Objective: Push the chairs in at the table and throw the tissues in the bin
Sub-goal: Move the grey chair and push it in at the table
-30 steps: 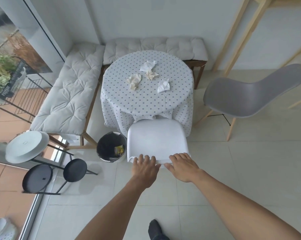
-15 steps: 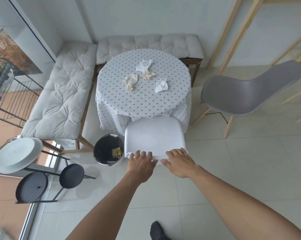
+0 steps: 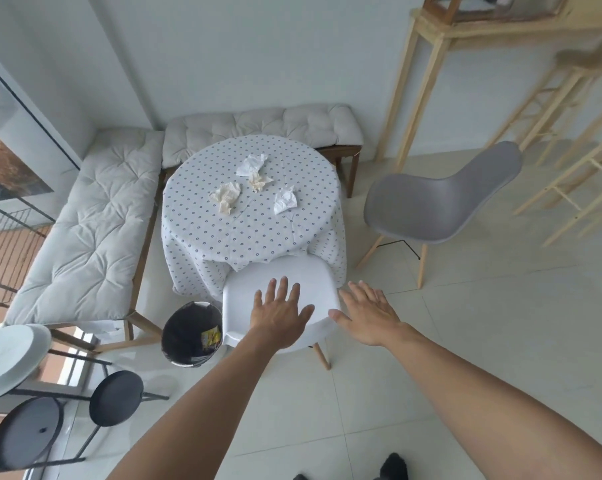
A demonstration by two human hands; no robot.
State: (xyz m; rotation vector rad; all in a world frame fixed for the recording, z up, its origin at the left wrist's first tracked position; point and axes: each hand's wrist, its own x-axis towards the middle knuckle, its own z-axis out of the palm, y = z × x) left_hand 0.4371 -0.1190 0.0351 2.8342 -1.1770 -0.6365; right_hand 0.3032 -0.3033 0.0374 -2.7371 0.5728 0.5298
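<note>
The round table (image 3: 254, 216) in its dotted cloth served as the centre of things; the grey chair (image 3: 434, 206) stood well apart to its right, not yet pushed in; the white chair (image 3: 285, 289) sat tucked against its near edge, seemingly done; the bin (image 3: 192, 334) waited just beside that chair, left of it; four crumpled tissues (image 3: 285, 200) lay on the tabletop, unbinned; the left hand (image 3: 278, 313) and right hand (image 3: 368, 313) hovered over the white chair's back, fingers spread, gripping nothing.
</note>
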